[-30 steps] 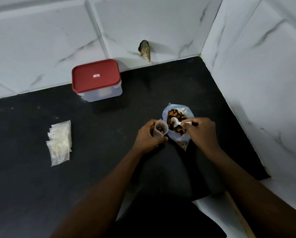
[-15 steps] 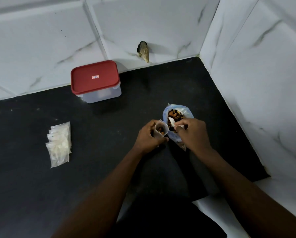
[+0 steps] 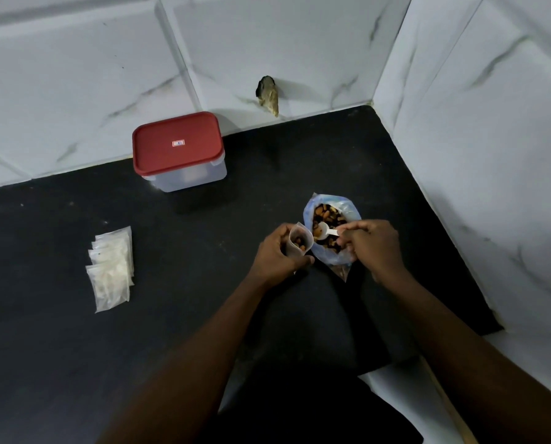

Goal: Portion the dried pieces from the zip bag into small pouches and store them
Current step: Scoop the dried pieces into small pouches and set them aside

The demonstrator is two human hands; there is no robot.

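An open zip bag (image 3: 344, 206) with brown and orange dried pieces (image 3: 327, 216) stands on the black counter (image 3: 203, 245), right of centre. My right hand (image 3: 373, 245) pinches the handle of a small white spoon (image 3: 324, 231), whose bowl lies inside the bag over the pieces. Just left of the bag, my left hand (image 3: 275, 254) grips a small clear pouch (image 3: 299, 240) upright and open, with a few pieces at its bottom.
A stack of several empty clear pouches (image 3: 111, 269) lies at the left of the counter. A clear plastic box with a red lid (image 3: 178, 147) stands closed at the back against the tiled wall. White tiled walls bound the back and right.
My right hand brought the spoon over toward the pouch, then back into the zip bag. The left hand and pouch stayed in place.
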